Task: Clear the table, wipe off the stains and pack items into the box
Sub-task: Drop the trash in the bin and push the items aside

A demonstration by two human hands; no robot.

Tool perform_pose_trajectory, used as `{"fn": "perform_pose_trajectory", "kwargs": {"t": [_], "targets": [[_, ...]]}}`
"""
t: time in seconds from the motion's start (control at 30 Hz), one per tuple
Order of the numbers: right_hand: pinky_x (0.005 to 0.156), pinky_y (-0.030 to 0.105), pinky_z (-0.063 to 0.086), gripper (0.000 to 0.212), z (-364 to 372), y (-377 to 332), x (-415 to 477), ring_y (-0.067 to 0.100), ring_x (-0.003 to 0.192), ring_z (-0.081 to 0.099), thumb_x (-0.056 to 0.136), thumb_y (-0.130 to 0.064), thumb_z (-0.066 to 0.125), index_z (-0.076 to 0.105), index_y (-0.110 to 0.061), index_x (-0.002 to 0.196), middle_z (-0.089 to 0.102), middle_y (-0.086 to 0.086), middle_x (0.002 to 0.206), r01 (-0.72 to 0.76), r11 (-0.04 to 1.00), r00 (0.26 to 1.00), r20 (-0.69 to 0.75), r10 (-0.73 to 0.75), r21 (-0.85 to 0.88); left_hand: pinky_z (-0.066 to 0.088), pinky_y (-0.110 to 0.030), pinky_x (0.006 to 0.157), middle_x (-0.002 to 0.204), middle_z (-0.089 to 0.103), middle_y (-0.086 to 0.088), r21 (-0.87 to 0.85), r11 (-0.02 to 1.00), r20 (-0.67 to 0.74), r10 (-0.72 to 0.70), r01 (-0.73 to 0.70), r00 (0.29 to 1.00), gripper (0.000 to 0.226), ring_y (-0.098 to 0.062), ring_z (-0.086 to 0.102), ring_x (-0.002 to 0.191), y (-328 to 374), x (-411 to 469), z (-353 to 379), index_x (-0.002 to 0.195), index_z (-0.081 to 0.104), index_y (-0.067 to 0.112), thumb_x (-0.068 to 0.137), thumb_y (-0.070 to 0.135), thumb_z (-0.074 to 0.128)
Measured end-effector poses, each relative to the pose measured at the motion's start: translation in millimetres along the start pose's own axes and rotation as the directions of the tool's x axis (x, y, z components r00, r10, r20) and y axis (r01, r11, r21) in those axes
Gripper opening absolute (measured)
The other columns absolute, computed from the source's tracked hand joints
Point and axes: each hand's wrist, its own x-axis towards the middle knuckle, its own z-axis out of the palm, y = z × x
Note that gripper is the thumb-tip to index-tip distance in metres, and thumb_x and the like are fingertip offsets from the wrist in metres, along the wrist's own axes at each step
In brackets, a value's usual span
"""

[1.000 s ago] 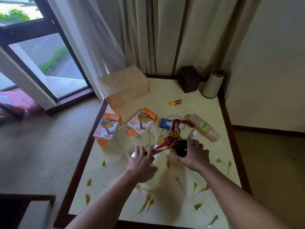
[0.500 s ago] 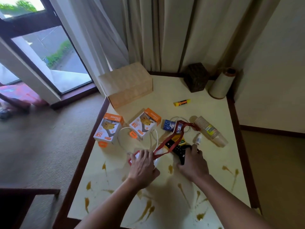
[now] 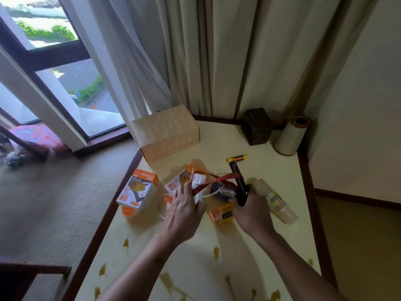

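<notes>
My right hand (image 3: 252, 210) grips a black remote (image 3: 238, 183) and holds it upright above the cream table (image 3: 282, 170). A red lanyard (image 3: 217, 180) stretches from the remote to my left hand (image 3: 183, 210), which holds a white card (image 3: 198, 187) with the strap. A white cord and a blue packet (image 3: 223, 190) hang between the hands. A yellow tea box (image 3: 222, 213) lies under them. Two orange-and-white charger boxes (image 3: 138, 191) (image 3: 179, 181) stand to the left. The cardboard box (image 3: 167, 132) sits shut at the far left corner. Brown stains (image 3: 216, 253) spot the near tabletop.
A stack of paper cups (image 3: 274, 202) lies on its side right of my right hand. A yellow marker (image 3: 236, 158) lies behind the remote. A dark woven box (image 3: 257, 126) and a paper towel roll (image 3: 290, 135) stand at the far right by the curtain.
My right hand has lifted the remote off the table and stood it upright. The lanyard, cord and card rose with both hands, uncovering the yellow tea box. The camera tilted up.
</notes>
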Motion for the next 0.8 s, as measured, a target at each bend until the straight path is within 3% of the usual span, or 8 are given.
{"fn": "perform_pose_trajectory", "kwargs": {"t": [0.13, 0.23, 0.3, 0.37, 0.47, 0.57, 0.67, 0.8], "targets": [[0.069, 0.030, 0.053, 0.033, -10.1, -29.5, 52.3, 0.029, 0.096, 0.069, 0.093, -0.022, 0.066, 0.059, -0.012, 0.123, 0.071, 0.010, 0.106, 0.000, 0.997, 0.998, -0.066, 0.005, 0.075, 0.036, -0.037, 0.075, 0.109, 0.044, 0.002, 0.035, 0.999, -0.002, -0.015, 0.015, 1.000, 0.048, -0.017, 0.043, 0.099, 27.2, 56.6, -29.2, 0.135, 0.038, 0.020, 0.097, 0.050, 0.042], [0.074, 0.036, 0.051, 0.035, -3.8, -41.7, 98.2, 0.037, 0.099, 0.066, 0.092, -0.014, 0.062, 0.054, -0.008, 0.126, 0.068, 0.015, 0.107, 0.023, 1.000, 0.998, -0.058, -0.023, -0.002, 0.046, -0.042, 0.075, 0.113, 0.046, -0.003, 0.153, 0.988, 0.023, -0.027, 0.023, 0.999, 0.045, -0.022, 0.047, 0.103, 34.9, 112.5, -39.5, 0.133, 0.039, 0.018, 0.099, 0.045, 0.046], [0.074, 0.038, 0.050, 0.039, 7.7, -43.7, 124.9, 0.039, 0.102, 0.064, 0.091, -0.011, 0.058, 0.048, -0.007, 0.129, 0.064, 0.017, 0.110, 0.043, 0.991, 0.998, -0.028, -0.047, -0.127, 0.055, -0.052, 0.081, 0.122, 0.050, -0.008, 0.261, 0.965, 0.067, -0.026, 0.008, 0.997, 0.053, -0.028, 0.052, 0.110, 30.5, 149.5, -37.5, 0.138, 0.038, 0.015, 0.099, 0.050, 0.046], [0.085, 0.044, 0.052, 0.050, 22.2, -41.3, 145.7, 0.039, 0.114, 0.057, 0.090, -0.013, 0.056, 0.041, -0.008, 0.137, 0.058, 0.016, 0.124, 0.068, 0.950, 0.997, -0.005, -0.073, -0.304, 0.056, -0.058, 0.085, 0.132, 0.050, -0.013, 0.354, 0.935, 0.130, -0.069, 0.018, 0.989, 0.061, -0.033, 0.053, 0.117, 20.8, 184.0, -30.7, 0.142, 0.038, 0.012, 0.099, 0.056, 0.043], [0.095, 0.047, 0.049, 0.056, 42.2, -31.2, 166.5, 0.038, 0.126, 0.050, 0.095, -0.020, 0.052, 0.034, -0.009, 0.146, 0.050, 0.016, 0.139, 0.078, 0.814, 0.997, 0.021, -0.081, -0.576, 0.053, -0.064, 0.090, 0.145, 0.045, -0.018, 0.484, 0.875, 0.209, -0.103, -0.011, 0.973, 0.071, -0.042, 0.051, 0.128, 6.6, 222.4, -17.2, 0.150, 0.033, 0.009, 0.099, 0.059, 0.039], [0.100, 0.048, 0.047, 0.055, 59.6, -21.8, 182.5, 0.038, 0.130, 0.048, 0.098, -0.028, 0.052, 0.036, -0.008, 0.146, 0.048, 0.018, 0.144, 0.093, 0.686, 0.996, 0.055, -0.076, -0.721, 0.050, -0.070, 0.086, 0.150, 0.040, -0.020, 0.554, 0.833, 0.257, -0.177, 0.006, 0.950, 0.075, -0.047, 0.047, 0.129, -5.3, 247.5, -0.5, 0.154, 0.029, 0.010, 0.099, 0.058, 0.044], [0.103, 0.049, 0.044, 0.059, 70.2, -15.6, 191.1, 0.039, 0.130, 0.047, 0.095, -0.028, 0.056, 0.036, -0.010, 0.148, 0.047, 0.016, 0.144, 0.135, 0.651, 0.991, 0.089, -0.104, -0.747, 0.052, -0.070, 0.082, 0.142, 0.045, -0.023, 0.626, 0.779, 0.249, -0.153, -0.038, 0.956, 0.073, -0.047, 0.051, 0.121, -8.3, 257.4, 13.5, 0.150, 0.034, 0.007, 0.096, 0.054, 0.052], [0.103, 0.052, 0.040, 0.064, 71.4, -12.7, 195.1, 0.036, 0.127, 0.050, 0.088, -0.041, 0.060, 0.041, -0.019, 0.145, 0.049, 0.011, 0.141, 0.159, 0.712, 0.987, 0.114, -0.111, -0.684, 0.049, -0.068, 0.094, 0.145, 0.042, -0.026, 0.644, 0.753, 0.299, -0.086, -0.135, 0.950, 0.075, -0.045, 0.045, 0.128, -5.0, 257.7, 25.7, 0.151, 0.030, 0.000, 0.097, 0.045, 0.057]]}}
